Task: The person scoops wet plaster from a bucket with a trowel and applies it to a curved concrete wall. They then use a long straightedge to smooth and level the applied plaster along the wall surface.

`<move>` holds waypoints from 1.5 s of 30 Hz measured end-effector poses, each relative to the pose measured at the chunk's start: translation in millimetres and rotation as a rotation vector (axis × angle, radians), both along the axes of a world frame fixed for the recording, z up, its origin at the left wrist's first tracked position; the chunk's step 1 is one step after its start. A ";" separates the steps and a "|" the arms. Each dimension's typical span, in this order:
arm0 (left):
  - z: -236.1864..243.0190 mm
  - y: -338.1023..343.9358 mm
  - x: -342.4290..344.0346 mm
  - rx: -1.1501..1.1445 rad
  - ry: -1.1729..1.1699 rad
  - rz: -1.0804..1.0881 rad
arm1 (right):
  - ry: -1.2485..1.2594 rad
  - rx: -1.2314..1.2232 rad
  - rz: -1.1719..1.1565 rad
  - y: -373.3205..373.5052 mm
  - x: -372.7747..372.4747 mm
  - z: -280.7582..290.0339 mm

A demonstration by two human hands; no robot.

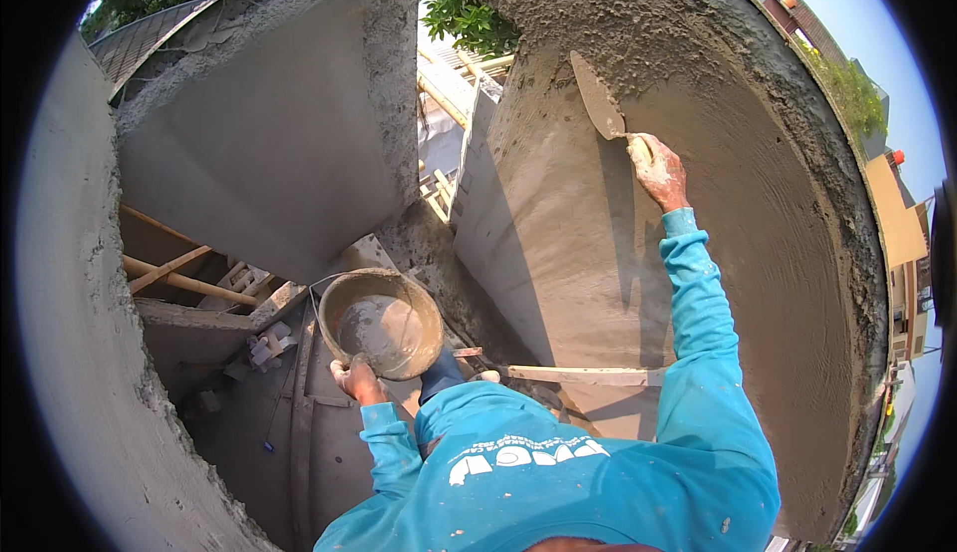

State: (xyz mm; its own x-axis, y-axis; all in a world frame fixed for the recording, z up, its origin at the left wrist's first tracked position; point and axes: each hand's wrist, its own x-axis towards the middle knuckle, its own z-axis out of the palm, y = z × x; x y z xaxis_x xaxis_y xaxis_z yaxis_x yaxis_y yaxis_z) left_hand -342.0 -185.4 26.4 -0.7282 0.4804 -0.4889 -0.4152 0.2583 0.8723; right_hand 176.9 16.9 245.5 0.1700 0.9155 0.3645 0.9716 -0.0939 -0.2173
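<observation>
Overhead, the right hand [658, 168] has its fingers closed around the handle of a flat pointed steel trowel [596, 101], whose blade extends up and left beyond them, pressed against the wet grey plastered wall [758, 213]. Below and left of that wall, the left hand [356, 379] grips the near rim of a round mortar-filled bucket [382, 323], fingers curled over it.
</observation>
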 end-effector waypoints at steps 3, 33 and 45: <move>10.9 4.7 0.9 -0.044 0.017 0.009 | -0.088 0.031 -0.018 -42.3 12.0 51.4; -0.7 30.4 101.6 0.129 0.169 -0.552 | 0.238 -0.059 0.143 -283.2 -46.0 54.8; 63.4 22.7 173.3 0.204 0.111 -0.768 | 0.226 -0.475 0.093 -282.0 -154.9 -146.2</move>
